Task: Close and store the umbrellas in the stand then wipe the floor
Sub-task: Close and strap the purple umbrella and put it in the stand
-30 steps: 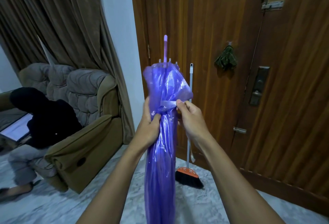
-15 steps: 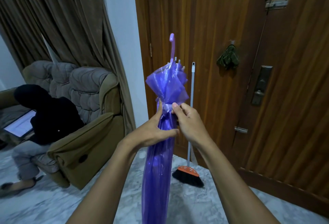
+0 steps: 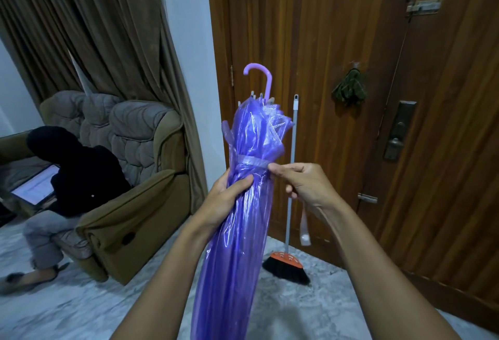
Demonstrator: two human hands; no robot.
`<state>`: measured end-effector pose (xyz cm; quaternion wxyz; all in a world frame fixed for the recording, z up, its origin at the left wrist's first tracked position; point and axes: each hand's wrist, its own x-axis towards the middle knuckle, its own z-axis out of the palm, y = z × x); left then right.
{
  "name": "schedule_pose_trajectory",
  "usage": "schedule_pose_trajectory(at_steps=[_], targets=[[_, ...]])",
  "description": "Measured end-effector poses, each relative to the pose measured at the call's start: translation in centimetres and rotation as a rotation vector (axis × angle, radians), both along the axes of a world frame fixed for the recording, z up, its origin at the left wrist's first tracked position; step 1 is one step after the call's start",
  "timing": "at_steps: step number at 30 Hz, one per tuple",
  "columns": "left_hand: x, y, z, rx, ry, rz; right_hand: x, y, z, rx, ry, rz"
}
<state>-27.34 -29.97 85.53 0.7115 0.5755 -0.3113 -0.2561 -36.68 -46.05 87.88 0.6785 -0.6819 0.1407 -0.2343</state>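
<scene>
A folded translucent purple umbrella point(image 3: 237, 231) stands upright in front of me, its hooked handle point(image 3: 259, 75) at the top. My left hand point(image 3: 229, 196) grips the bundled canopy just below a pale closing strap point(image 3: 251, 163) that runs around it. My right hand point(image 3: 305, 186) pinches the end of that strap at the umbrella's right side. The umbrella's lower end runs out of the bottom of the view. No umbrella stand is in view.
A broom point(image 3: 290, 204) with an orange and black head leans on the wooden door point(image 3: 337, 69) behind the umbrella. A green cloth point(image 3: 349, 91) hangs on the door. A person sits in a brown armchair point(image 3: 129, 204) at left, by curtains point(image 3: 94, 29). The floor point(image 3: 81, 307) is marble.
The umbrella has turned, so its hooked handle now shows side-on. The strap has been drawn around the canopy to the right. My right hand has moved a little right with the strap end.
</scene>
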Motion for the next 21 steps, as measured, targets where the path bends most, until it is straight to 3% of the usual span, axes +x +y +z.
schedule_pose_trajectory(at_steps=[8,11,16,21], targets=[[-0.5,-0.6,0.0,-0.045,0.202,-0.070,-0.6,0.0,-0.9,0.308,-0.059,0.178],[-0.5,-1.4,0.6,0.084,0.046,0.054,-0.5,0.2,-0.9,0.267,-0.111,0.038],[-1.1,-1.8,1.6,0.110,-0.326,0.179,-1.0,0.6,-0.3,0.035,-0.152,-0.178],[-2.1,-2.3,2.4,0.076,-0.413,0.163,-1.4,1.4,0.5,-0.117,-0.175,-0.260]])
